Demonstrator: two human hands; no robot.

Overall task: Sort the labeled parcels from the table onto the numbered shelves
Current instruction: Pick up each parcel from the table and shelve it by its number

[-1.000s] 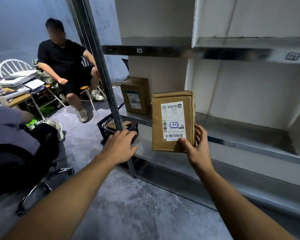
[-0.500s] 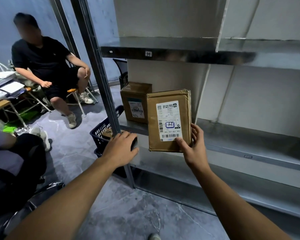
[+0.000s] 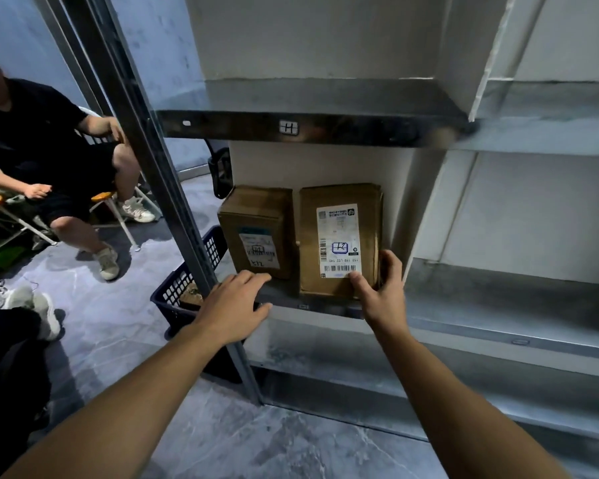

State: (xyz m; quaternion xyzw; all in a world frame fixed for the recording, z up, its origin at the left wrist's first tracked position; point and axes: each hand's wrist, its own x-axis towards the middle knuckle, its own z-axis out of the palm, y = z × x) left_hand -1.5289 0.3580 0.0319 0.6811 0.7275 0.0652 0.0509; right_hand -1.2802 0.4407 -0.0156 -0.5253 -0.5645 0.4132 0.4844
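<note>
Two hands nearest me: left hand (image 3: 234, 305) loose, fingers spread, holding nothing, at shelf (image 3: 498, 302) front edge. Right hand (image 3: 382, 293) grips lower right corner of labeled parcel (image 3: 339, 233). I see parcel upright on shelf, just beside second parcel (image 3: 256, 226), basket (image 3: 184, 285) further left.

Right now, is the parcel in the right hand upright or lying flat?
Upright. The parcel stands on end on the shelf, label facing out, beside a second parcel; the right hand grips its corner.

The right hand (image 3: 381, 292) grips a brown parcel (image 3: 339, 240) standing upright on the metal shelf (image 3: 498, 299), just beside another parcel (image 3: 256, 229). The left hand (image 3: 232, 309) rests open at the shelf's edge.
</note>
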